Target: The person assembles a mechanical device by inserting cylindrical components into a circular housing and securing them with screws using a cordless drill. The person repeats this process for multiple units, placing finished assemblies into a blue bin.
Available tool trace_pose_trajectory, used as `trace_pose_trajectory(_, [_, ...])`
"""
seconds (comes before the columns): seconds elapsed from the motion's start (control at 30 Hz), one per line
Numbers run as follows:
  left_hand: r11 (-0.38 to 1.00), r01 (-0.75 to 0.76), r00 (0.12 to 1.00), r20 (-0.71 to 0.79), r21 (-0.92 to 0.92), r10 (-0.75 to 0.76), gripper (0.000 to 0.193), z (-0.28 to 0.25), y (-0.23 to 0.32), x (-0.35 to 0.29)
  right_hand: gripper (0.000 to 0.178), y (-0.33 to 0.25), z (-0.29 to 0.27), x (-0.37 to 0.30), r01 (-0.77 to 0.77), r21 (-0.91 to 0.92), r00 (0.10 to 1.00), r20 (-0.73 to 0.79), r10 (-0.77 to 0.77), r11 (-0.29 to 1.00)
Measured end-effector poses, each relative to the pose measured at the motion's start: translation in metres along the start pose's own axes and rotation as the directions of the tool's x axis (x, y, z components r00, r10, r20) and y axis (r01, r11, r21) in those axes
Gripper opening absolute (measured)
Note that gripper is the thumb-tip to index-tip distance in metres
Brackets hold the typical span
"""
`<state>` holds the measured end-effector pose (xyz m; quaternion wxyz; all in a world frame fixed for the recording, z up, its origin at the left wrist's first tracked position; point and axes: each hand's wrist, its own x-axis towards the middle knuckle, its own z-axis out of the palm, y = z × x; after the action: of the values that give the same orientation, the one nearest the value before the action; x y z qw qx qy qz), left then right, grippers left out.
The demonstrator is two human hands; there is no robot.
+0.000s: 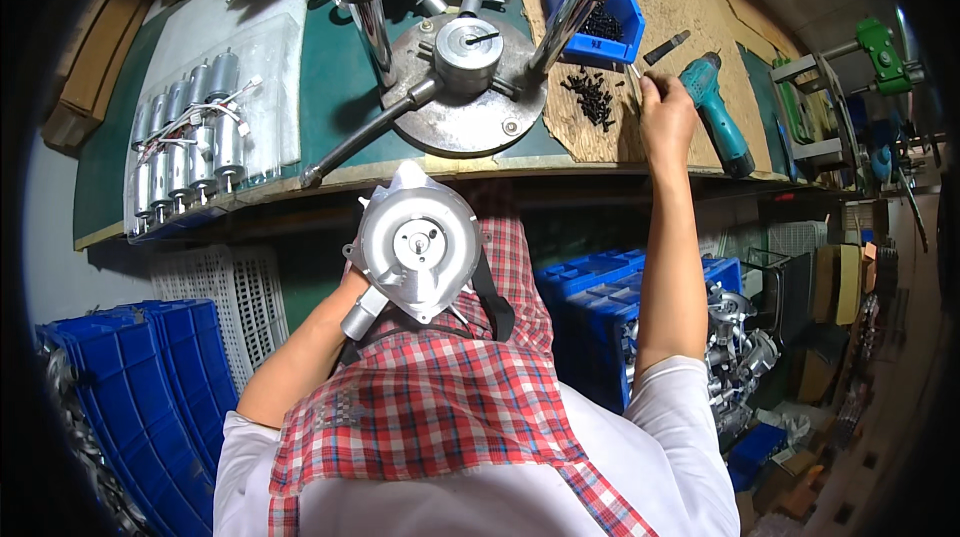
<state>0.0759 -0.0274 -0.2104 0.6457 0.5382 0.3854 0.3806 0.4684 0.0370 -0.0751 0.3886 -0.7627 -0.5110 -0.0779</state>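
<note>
A: What is the left hand (352,289) doing, at centre frame?

B: It is wrapped around the round silver motor housing (418,249), gripping it from below and behind, holding it against the checked apron (430,407), just under the worktop (700,27) edge. The housing's flat face points up at the camera.

A: And the right hand (665,112)?

B: Stretched out to the upper right, fingers closed on a thin metal tool, probably a screwdriver (634,77), though it is too small to be sure. It sits beside the loose black screws (595,97), with the blue bin (598,2) of more screws above and the teal cordless driver (718,112) touching its far side.

A: So which step is this?

B: I judge it a fetching step: housing held ready, fasteners being picked. Next, a screw must be brought to the housing and lined up with a hole.

A: Anything else?

B: A round press fixture (465,87) at top centre, a tray of small motors (195,137) at upper left.
</note>
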Motion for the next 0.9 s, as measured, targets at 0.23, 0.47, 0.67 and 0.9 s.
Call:
trace_pose_trajectory(0.23, [0.991,-0.13,0.983,-0.134,-0.038,0.124,0.056,0.001,0.022,0.008,0.027,0.014,0.03,0.016,-0.093,-0.247,0.974,0.18,0.14,0.965])
trace_pose_trajectory(0.47, [0.985,-0.172,0.962,-0.214,-0.003,0.168,0.06,0.002,0.028,-0.013,0.006,-0.131,-0.023,-0.07,0.208,0.507,0.954,0.082,-0.287,0.836])
trace_pose_trajectory(0.67, [0.991,-0.131,0.978,-0.162,0.006,0.13,0.051,0.019,0.05,-0.02,0.021,-0.19,-0.012,-0.168,0.332,0.596,0.84,0.167,-0.517,0.731])
trace_pose_trajectory(0.9, [0.99,-0.039,0.984,-0.168,0.134,0.061,0.043,0.02,0.036,-0.026,0.026,-0.189,-0.004,-0.179,0.553,0.431,0.789,0.005,-0.615,0.713])
